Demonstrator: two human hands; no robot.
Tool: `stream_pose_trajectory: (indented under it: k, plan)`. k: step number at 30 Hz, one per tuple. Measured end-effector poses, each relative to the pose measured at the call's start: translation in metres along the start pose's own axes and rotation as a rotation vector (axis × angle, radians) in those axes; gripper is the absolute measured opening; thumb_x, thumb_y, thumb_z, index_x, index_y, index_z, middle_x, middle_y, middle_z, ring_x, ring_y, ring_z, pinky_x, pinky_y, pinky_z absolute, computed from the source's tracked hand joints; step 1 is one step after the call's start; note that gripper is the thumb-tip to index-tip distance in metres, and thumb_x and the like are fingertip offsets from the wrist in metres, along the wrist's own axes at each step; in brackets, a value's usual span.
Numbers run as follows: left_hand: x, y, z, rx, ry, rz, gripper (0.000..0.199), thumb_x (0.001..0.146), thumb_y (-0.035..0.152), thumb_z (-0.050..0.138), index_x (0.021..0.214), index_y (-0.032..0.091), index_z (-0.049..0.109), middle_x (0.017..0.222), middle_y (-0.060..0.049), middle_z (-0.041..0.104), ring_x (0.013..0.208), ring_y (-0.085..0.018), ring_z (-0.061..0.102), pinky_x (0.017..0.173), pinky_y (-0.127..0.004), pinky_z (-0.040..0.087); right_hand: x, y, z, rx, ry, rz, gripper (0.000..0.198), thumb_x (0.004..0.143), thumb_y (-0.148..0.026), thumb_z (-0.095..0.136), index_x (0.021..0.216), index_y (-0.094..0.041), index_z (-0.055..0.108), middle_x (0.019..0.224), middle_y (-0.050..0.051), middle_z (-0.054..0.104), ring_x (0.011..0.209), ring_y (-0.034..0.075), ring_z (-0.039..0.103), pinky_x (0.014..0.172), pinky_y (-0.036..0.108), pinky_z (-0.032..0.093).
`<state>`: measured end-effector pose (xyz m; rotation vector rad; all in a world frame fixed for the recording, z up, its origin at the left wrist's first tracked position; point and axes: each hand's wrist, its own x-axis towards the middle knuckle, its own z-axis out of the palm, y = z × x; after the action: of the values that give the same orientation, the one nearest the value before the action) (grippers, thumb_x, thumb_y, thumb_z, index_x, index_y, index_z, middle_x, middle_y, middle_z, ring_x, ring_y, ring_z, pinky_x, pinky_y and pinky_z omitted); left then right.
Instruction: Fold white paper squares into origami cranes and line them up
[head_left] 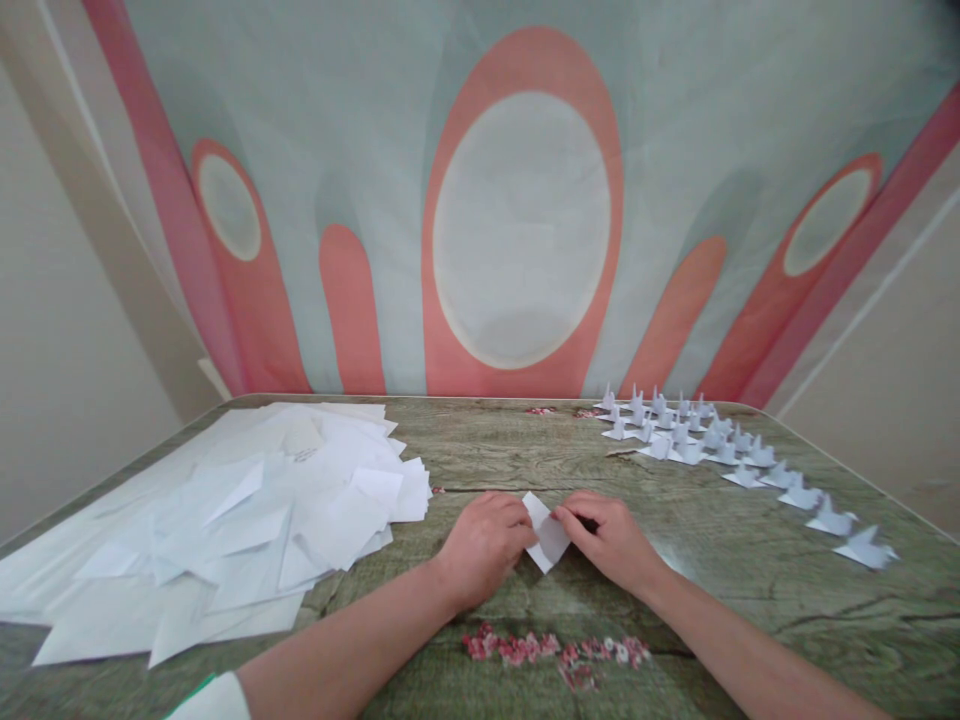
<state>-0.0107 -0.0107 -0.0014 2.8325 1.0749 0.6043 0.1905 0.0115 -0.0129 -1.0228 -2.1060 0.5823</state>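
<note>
Between my two hands, just above or on the tabletop, is a small folded piece of white paper [548, 537], turned so a corner points toward me. My left hand [487, 540] has its fingers curled onto the paper's left edge. On the right edge, my right hand [606, 535] pinches the paper between thumb and fingers. Off to the left lies a loose heap of white paper sheets [330, 520]. Folded white paper cranes [801, 495] stand in rows at the right side.
The wood-grain table [495, 450] has pink flower prints [517, 645] near its front and back. Its far edge meets a backdrop [525, 60] with red and grey-green shapes. Plain walls [67, 300] stand at both sides.
</note>
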Motion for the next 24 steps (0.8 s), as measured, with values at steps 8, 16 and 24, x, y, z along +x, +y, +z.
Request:
stream_pose_trajectory:
  k: [8, 16, 24]
  plan:
    - [-0.001, -0.011, 0.007, -0.199, 0.114, -0.198, 0.028, 0.070, 0.003, 0.048, 0.083, 0.021, 0.065, 0.090, -0.002, 0.068, 0.091, -0.017, 0.059, 0.086, -0.032, 0.044, 0.001, 0.004, -0.002, 0.073, -0.042, -0.037, 0.016, 0.079, -0.017, 0.049, 0.074, -0.019, 0.064, 0.070, 0.002, 0.063, 0.067, 0.015, 0.057, 0.066, 0.027, 0.044]
    - [-0.002, -0.016, 0.013, -0.348, 0.130, -0.225, 0.026, 0.070, 0.001, 0.048, 0.082, 0.018, 0.063, 0.094, -0.002, 0.067, 0.092, -0.015, 0.059, 0.089, -0.031, 0.043, 0.002, 0.016, -0.001, 0.054, -0.088, -0.173, 0.025, 0.078, -0.010, 0.050, 0.090, -0.024, 0.068, 0.087, 0.005, 0.057, 0.081, 0.016, 0.054, 0.070, 0.029, 0.044]
    - [-0.001, 0.003, -0.004, 0.120, 0.032, -0.089, 0.013, 0.081, 0.012, 0.050, 0.087, 0.017, 0.060, 0.100, -0.007, 0.062, 0.107, -0.022, 0.050, 0.097, -0.042, 0.033, 0.001, 0.019, -0.004, -0.298, -0.062, -0.349, 0.024, 0.079, -0.010, 0.053, 0.087, -0.026, 0.069, 0.083, 0.005, 0.057, 0.080, 0.019, 0.050, 0.071, 0.036, 0.040]
